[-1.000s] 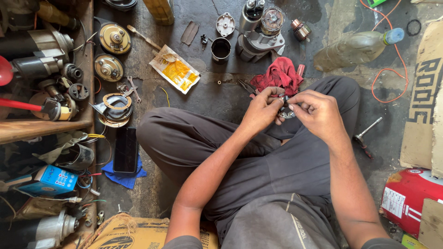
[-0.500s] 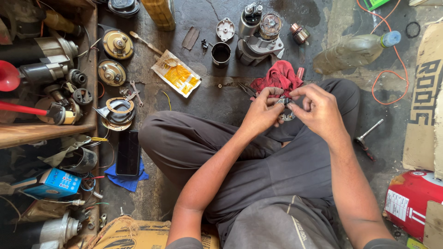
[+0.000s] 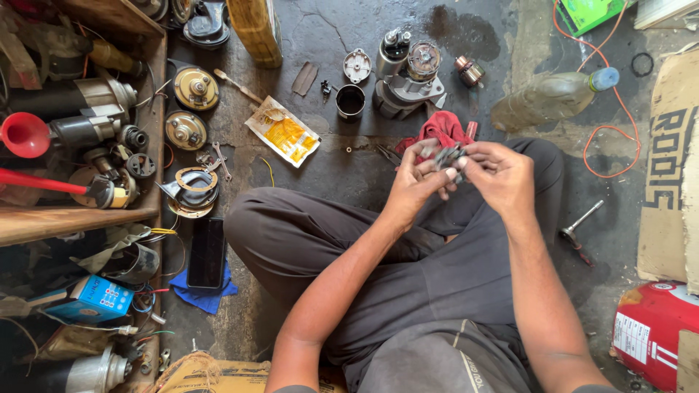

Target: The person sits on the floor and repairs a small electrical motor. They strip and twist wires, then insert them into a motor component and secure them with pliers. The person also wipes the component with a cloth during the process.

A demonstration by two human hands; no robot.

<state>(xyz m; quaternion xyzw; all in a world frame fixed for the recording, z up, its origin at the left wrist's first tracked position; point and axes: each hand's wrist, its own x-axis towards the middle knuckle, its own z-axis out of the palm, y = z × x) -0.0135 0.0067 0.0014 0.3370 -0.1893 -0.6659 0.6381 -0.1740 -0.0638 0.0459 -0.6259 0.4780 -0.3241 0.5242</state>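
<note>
Hands have drifted up toward twelve o'clock since a second ago, my left hand (image 3: 411, 182) and right hand (image 3: 502, 178) together, pinching the small dark metal part (image 3: 450, 155) over the red rag (image 3: 440, 129).

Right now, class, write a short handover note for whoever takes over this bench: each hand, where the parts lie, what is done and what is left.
Left hand and right hand: both pinch one small metal part above the lap.
Red rag: on the floor just beyond the hands.
Starter motor: on the floor beyond the rag, with a small metal cup beside it.
Done: several parts lie loose around the motor.
Left: the part in hand is not yet set down or fitted.
</note>
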